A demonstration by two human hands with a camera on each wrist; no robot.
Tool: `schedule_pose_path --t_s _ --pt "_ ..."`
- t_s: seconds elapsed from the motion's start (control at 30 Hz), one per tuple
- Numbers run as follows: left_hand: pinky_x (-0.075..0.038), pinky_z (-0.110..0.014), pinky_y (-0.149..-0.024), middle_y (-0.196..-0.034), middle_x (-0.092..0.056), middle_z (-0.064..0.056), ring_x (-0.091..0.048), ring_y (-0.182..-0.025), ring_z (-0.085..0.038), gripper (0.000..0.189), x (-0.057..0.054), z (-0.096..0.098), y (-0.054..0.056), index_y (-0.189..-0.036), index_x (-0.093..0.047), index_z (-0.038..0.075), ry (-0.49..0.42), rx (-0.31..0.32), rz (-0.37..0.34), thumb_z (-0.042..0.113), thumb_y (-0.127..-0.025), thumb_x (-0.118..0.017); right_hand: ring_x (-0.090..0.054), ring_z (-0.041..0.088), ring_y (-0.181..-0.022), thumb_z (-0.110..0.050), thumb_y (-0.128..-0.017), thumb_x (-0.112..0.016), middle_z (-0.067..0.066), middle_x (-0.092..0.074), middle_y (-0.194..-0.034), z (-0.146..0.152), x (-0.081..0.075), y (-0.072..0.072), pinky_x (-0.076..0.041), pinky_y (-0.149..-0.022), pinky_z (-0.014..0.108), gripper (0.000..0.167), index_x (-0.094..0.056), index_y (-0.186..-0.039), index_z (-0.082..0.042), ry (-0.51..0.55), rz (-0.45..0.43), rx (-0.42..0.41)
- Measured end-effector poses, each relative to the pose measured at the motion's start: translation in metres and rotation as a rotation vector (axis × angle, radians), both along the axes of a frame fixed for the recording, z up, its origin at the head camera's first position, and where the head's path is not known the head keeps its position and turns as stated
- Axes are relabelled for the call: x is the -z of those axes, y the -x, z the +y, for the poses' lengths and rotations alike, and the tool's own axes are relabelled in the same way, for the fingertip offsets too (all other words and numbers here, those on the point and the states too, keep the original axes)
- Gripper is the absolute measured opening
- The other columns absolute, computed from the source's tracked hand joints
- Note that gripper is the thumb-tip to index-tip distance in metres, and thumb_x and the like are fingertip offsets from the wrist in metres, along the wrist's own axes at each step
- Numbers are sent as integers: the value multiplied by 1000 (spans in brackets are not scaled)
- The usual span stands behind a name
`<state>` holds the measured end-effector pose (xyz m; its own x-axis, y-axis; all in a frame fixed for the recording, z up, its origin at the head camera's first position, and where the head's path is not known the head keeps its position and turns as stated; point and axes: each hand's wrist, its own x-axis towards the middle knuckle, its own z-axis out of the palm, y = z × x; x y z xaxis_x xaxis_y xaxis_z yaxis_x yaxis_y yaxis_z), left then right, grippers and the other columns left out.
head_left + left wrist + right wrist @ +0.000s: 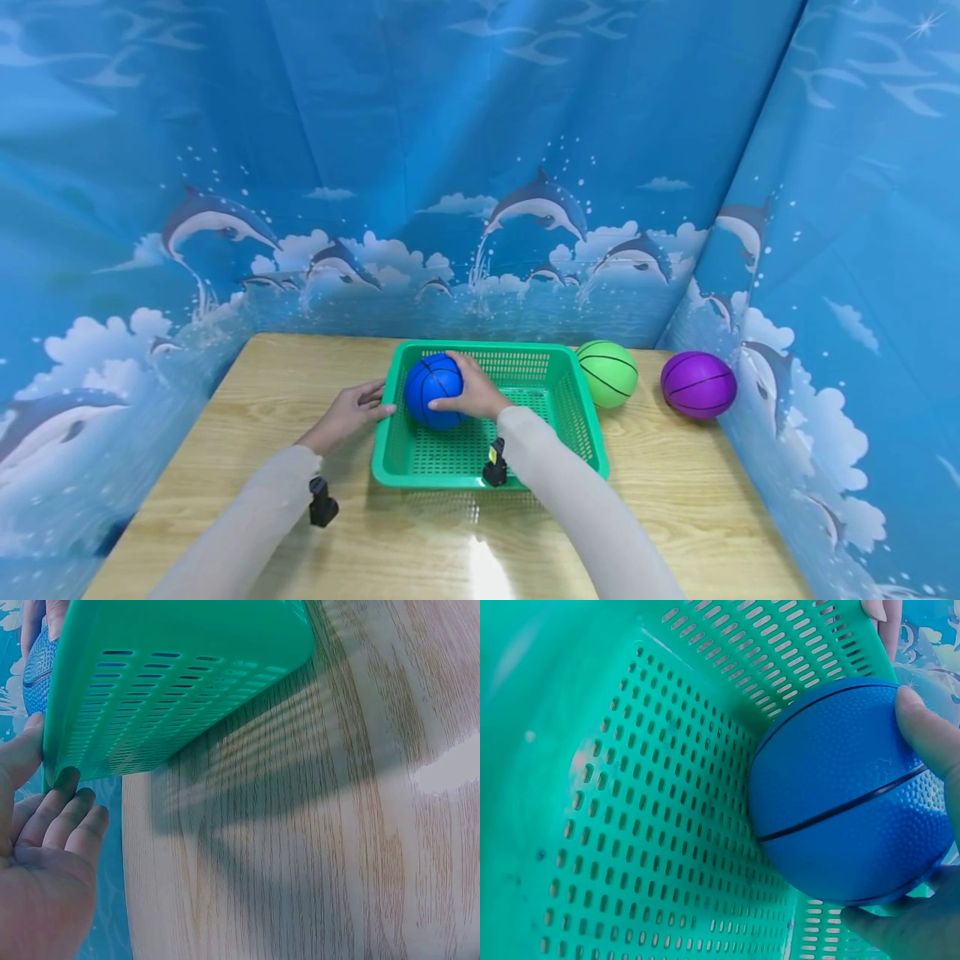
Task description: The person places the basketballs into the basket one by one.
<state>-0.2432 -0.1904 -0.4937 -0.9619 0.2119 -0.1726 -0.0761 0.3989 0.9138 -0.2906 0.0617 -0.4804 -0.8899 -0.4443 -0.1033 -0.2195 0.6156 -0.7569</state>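
A blue ball [427,387] with black lines sits inside the left end of a green plastic basket [487,482]. My right hand [476,390] grips the ball from its right side; the right wrist view shows the thumb and fingers spread around the blue ball [840,795]. At the basket's left rim, my left hand [352,417] pinches the edge. In the left wrist view the thumb of the left hand [45,862] lies over the rim of the basket [187,637], with the fingers against the outer side.
A light green ball [609,375] rests just right of the basket. Further right, by the curtain, lies a purple ball [697,385]. All stand on a wood-grain table [300,375], with a blue dolphin-print curtain [420,167] behind and along the sides.
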Motion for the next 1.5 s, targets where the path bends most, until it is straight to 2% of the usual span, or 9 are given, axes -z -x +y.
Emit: schedule_pose_path --t_s 0.53,0.77,0.97,1.1,1.27,1.5 --pt "-43 -48 -104 -145 -41 -25 -41 -133 -39 66 0 2 -2 -150 -28 3 7 -12 3 22 -96 -60 -37 39 -135 -43 -83 -73 12 -20 -157 0 -5 -3 -43 -100 57 93 -17 -155 -21 0 -11 -1" --pt "-44 -48 -104 -145 -40 -26 -41 -132 -40 66 1 4 -1 -150 -27 2 9 -5 4 22 -96 -60 -36 38 -135 -44 -84 -72 12 -22 -156 3 -13 -5 -41 -102 58 92 -18 -155 -21 13 -2 4" --pt "-44 -47 -104 -145 -40 -25 -41 -133 -39 67 1 2 0 -150 -28 4 -7 -10 -11 22 -96 -61 -25 34 -142 -47 -84 -71 7 -14 -160 11 -27 -7 -35 -106 59 91 -16 -155 -27 33 14 5" --pt "-45 -47 -103 -145 -40 -26 -41 -133 -40 67 1 1 -1 -150 -27 2 -10 6 -4 23 -96 -61 -20 30 -145 -49 -83 -71 2 -11 -161 23 -40 -9 -32 -108 59 91 -15 -154 -34 52 30 26" --pt "-45 -46 -102 -145 -40 -27 -41 -132 -40 67 1 0 -1 -150 -27 1 5 16 6 22 -96 -60 -20 31 -145 -48 -82 -72 -1 -9 -161 47 -53 -12 -32 -108 61 91 -15 -152 -41 82 45 95" --pt "-45 -46 -102 -145 -39 -27 -40 -133 -40 67 1 0 0 -150 -27 2 16 20 7 23 -96 -60 -17 34 -145 -51 -82 -71 2 -9 -161 96 -65 -13 -28 -108 64 91 -14 -153 -38 109 126 178"
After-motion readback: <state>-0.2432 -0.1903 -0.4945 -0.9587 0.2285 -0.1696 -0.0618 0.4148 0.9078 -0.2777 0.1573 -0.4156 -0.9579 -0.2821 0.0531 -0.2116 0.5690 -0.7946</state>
